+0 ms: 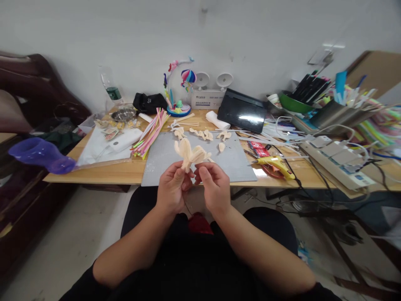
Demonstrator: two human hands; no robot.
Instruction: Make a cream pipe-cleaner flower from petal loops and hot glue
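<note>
One fuzzy cream piece [189, 154], raised at a wooden counter [103, 178]

Lifted at center, by the near edge of a gray mat [156, 167]. Pinched at its base in the grip of the left hand [172, 184], probably to keep the soft, petal-like lobes uncrushed. Close beside its lower right, the right hand [216, 184], thumb against curled fingers; impossible to say whether closed on anything. To the right, a yellow glue gun [275, 163], red packets [257, 149] with lettering too small to read, and a white power strip [338, 165], perhaps near for the cords. To the left, a bundle of pastel fuzzy stems [152, 133]. Toward the mat's far edge, loose cream pieces [205, 134], spaced out perhaps against tangling. Farther back, a black pouch [148, 103] with illegible pale marking, a colorful ornament [188, 76] with a striped balloon, and a white twin-lamp unit [206, 99] printed with small, unreadable characters. Near the wall [266, 42], a bottle [113, 93], green-labeled, brand unreadable.
</note>
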